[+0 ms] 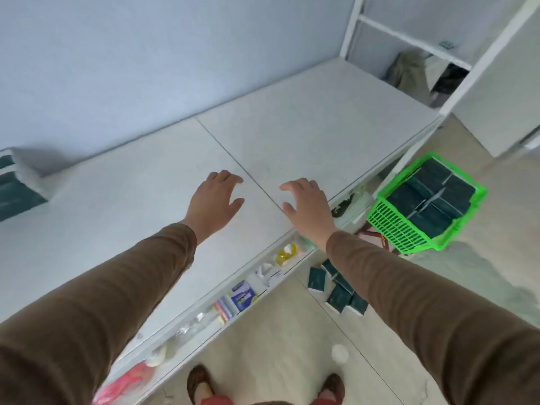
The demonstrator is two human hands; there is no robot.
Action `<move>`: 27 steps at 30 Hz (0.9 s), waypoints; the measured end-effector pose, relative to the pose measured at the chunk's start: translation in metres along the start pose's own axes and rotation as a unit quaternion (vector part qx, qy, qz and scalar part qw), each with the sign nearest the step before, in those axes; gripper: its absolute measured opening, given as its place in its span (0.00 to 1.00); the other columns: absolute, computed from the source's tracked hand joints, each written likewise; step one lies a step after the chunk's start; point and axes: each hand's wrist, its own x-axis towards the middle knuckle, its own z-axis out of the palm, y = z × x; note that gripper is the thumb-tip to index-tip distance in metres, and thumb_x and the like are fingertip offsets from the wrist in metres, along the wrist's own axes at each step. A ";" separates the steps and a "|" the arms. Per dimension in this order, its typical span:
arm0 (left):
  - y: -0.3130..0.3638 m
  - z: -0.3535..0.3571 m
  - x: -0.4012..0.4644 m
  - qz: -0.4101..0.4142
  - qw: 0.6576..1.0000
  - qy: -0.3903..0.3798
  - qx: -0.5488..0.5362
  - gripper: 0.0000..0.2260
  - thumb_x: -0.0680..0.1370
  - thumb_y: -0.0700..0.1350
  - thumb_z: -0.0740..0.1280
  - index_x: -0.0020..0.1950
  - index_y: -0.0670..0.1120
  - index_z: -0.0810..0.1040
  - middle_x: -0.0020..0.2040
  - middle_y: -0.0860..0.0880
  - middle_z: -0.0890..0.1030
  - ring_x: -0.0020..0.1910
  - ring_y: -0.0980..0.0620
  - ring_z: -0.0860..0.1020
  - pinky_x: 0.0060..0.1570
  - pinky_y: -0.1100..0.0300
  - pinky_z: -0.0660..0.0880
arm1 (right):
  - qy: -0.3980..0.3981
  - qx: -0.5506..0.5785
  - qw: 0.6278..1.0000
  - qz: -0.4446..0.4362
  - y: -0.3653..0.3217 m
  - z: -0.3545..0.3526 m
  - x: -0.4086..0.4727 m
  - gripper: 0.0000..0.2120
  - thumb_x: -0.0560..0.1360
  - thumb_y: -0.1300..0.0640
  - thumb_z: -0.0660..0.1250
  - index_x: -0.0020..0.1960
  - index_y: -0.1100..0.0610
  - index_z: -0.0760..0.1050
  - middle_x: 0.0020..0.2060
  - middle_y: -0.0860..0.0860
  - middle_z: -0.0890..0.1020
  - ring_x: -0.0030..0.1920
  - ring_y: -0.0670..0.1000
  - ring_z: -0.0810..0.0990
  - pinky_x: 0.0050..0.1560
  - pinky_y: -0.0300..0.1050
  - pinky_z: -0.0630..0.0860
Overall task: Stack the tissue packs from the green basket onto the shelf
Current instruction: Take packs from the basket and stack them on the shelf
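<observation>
The green basket (391,226) stands at the right, beyond the shelf's end, filled with several dark teal tissue packs (432,197). More dark packs (336,287) lie on the floor below my right forearm. A stack of teal packs (14,191) sits at the far left of the white shelf top (292,124). My left hand (214,201) and my right hand (306,204) hover side by side over the shelf top near its front edge, fingers spread and loosely bent, holding nothing.
Lower shelf levels under the front edge hold small goods: a yellow item (286,254), a blue packet (242,295), a pink item (128,381). A white frame (353,27) stands at the shelf's far right end. A white cabinet (502,92) is right of it.
</observation>
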 end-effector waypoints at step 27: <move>0.367 0.324 0.279 0.082 0.980 -0.167 -0.076 0.17 0.78 0.46 0.66 0.67 0.47 0.73 0.63 0.47 0.74 0.63 0.45 0.70 0.61 0.49 0.71 | -0.067 0.093 0.944 0.309 0.528 -0.061 -0.017 0.18 0.79 0.56 0.66 0.68 0.54 0.72 0.60 0.53 0.76 0.61 0.55 0.73 0.62 0.55 0.72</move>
